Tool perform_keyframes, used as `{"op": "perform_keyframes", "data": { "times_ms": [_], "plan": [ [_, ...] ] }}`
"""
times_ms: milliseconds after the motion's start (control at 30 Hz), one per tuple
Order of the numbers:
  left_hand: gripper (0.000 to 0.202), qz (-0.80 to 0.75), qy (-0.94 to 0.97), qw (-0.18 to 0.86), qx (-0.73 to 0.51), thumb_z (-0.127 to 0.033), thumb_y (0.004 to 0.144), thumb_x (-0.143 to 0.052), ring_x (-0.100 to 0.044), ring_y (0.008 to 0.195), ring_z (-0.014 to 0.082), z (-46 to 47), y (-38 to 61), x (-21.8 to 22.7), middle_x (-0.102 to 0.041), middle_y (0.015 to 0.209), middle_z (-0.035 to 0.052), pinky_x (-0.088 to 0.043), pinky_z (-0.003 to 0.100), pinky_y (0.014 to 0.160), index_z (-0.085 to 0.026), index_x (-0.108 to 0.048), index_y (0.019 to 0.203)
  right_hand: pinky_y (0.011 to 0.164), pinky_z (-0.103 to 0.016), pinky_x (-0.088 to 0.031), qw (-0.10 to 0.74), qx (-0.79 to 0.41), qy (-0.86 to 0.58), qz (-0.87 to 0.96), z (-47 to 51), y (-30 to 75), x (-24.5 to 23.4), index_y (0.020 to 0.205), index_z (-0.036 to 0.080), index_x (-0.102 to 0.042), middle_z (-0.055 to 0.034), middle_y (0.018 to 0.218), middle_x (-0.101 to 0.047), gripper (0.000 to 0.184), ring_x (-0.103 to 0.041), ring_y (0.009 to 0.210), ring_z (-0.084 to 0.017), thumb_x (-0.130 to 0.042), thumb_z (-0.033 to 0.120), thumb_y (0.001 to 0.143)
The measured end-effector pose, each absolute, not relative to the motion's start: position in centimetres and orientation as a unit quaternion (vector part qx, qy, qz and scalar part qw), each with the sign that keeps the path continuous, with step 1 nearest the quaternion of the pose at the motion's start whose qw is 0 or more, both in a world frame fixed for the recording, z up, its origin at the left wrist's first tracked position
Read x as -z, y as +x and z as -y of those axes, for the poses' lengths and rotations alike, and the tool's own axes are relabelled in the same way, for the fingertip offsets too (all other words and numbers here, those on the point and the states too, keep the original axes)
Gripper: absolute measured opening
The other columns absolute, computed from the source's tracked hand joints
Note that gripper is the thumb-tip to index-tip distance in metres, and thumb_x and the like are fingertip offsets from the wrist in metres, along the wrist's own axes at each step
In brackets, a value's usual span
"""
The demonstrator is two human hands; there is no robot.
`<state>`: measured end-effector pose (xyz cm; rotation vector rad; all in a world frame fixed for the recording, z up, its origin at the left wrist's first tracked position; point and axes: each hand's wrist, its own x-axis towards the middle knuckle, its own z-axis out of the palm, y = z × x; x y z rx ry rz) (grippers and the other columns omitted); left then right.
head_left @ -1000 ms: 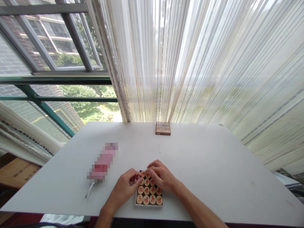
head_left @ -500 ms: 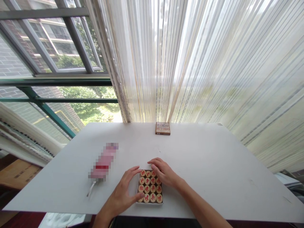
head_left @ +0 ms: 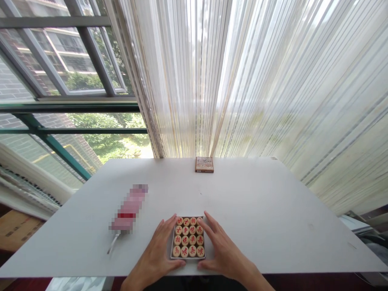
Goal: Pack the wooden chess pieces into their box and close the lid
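A square, shallow white box (head_left: 172,246) lies flat on the table near its front edge. It holds rows of round wooden Chinese chess pieces (head_left: 192,240) with red characters, face up. My left hand (head_left: 156,250) is spread along the box's left side, fingertips by the far left corner and thumb by the near edge. On the opposite side, my right hand (head_left: 226,252) is likewise spread, with one finger over the far right piece (head_left: 199,220) and the thumb by the near edge. Whether either hand presses on the box cannot be made out.
A small printed box (head_left: 204,165) sits at the table's (head_left: 273,226) far edge. On the left lies a blurred pink object (head_left: 130,208) with a pale strap (head_left: 112,243). Sheer curtains (head_left: 242,101) and an open window (head_left: 87,60) stand behind the table.
My right hand has drawn back from over the far right pieces to the box's right side. My left thumb has slid off a near left piece to the near edge. The view has shifted slightly.
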<state>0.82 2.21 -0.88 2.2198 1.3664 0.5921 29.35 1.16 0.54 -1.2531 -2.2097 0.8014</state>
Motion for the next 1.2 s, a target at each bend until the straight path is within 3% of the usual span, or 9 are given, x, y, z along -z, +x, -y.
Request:
{"op": "perform_keyframes", "data": {
  "times_ms": [133, 433, 533, 700, 867, 1033, 1200],
  "plan": [
    [0.112, -0.483, 0.828, 0.185, -0.215, -0.027, 0.065, -0.083, -0.025, 0.148, 0.0355, -2.8, 1.6, 0.7, -0.027, 0.161, 0.0074, -0.020, 0.059, 0.121, -0.032, -0.017, 0.156, 0.118, -0.049, -0.031, 0.235, -0.272, -0.471, 0.806, -1.3, 29.3, -0.1, 0.155, 0.029, -0.024, -0.0120, 0.162, -0.023, 0.114, -0.025, 0.147, -0.035, -0.089, 0.023, 0.062],
    [0.111, -0.444, 0.857, 0.146, -0.216, -0.041, 0.064, -0.085, -0.032, 0.145, 0.0345, -6.2, 3.8, 0.7, -0.034, 0.158, 0.0110, -0.022, 0.058, 0.121, -0.028, -0.021, 0.154, 0.117, -0.048, -0.034, 0.263, -0.243, -0.455, 0.816, -3.6, 31.5, -0.3, 0.155, 0.027, -0.026, -0.0128, 0.160, -0.028, 0.104, -0.032, 0.145, -0.032, -0.082, 0.019, 0.068],
    [0.111, -0.427, 0.861, 0.151, -0.232, -0.045, 0.063, -0.085, -0.033, 0.144, 0.0360, -8.2, 5.2, 0.8, -0.037, 0.155, 0.0135, -0.022, 0.059, 0.120, -0.026, -0.023, 0.154, 0.117, -0.049, -0.034, 0.273, -0.223, -0.457, 0.817, -5.1, 32.6, -0.1, 0.154, 0.027, -0.026, -0.0131, 0.160, -0.028, 0.100, -0.032, 0.145, -0.032, -0.080, 0.021, 0.070],
    [0.105, -0.405, 0.854, 0.177, -0.272, -0.050, 0.063, -0.085, -0.037, 0.141, 0.0361, -11.7, 7.1, 1.0, -0.041, 0.152, 0.0159, -0.035, 0.053, 0.116, -0.022, -0.032, 0.150, 0.116, -0.047, -0.036, 0.281, -0.207, -0.452, 0.821, -8.1, 34.0, -0.4, 0.154, 0.026, -0.026, -0.0129, 0.158, -0.030, 0.095, -0.033, 0.144, -0.031, -0.076, 0.023, 0.073],
    [0.107, -0.389, 0.860, 0.184, -0.274, -0.058, 0.060, -0.084, -0.039, 0.138, 0.0377, -14.4, 7.8, 0.4, -0.043, 0.149, 0.0164, -0.034, 0.055, 0.115, -0.022, -0.035, 0.149, 0.115, -0.050, -0.037, 0.296, -0.186, -0.452, 0.821, -10.6, 34.5, -0.3, 0.151, 0.025, -0.032, -0.0147, 0.153, -0.037, 0.092, -0.037, 0.142, -0.033, -0.079, 0.042, 0.074],
    [0.096, -0.388, 0.850, 0.226, -0.277, -0.059, 0.078, -0.071, -0.048, 0.132, 0.0319, -15.8, 7.5, -0.9, -0.041, 0.151, 0.0145, -0.042, 0.049, 0.111, -0.023, -0.024, 0.153, 0.115, -0.048, -0.038, 0.339, -0.173, -0.472, 0.795, -12.0, 34.1, 0.1, 0.149, 0.025, -0.038, -0.0134, 0.150, -0.043, 0.063, -0.041, 0.139, -0.029, -0.060, 0.044, 0.093],
    [0.071, -0.390, 0.845, 0.218, -0.294, -0.053, 0.090, -0.059, -0.048, 0.133, 0.0297, -15.9, 7.2, -0.6, -0.046, 0.147, 0.0129, -0.041, 0.048, 0.113, -0.024, -0.033, 0.149, 0.116, -0.046, -0.037, 0.352, -0.160, -0.476, 0.790, -12.2, 33.7, 0.2, 0.148, 0.027, -0.039, -0.0088, 0.151, -0.044, 0.046, -0.041, 0.140, -0.025, -0.043, 0.034, 0.102]
  ]
}}
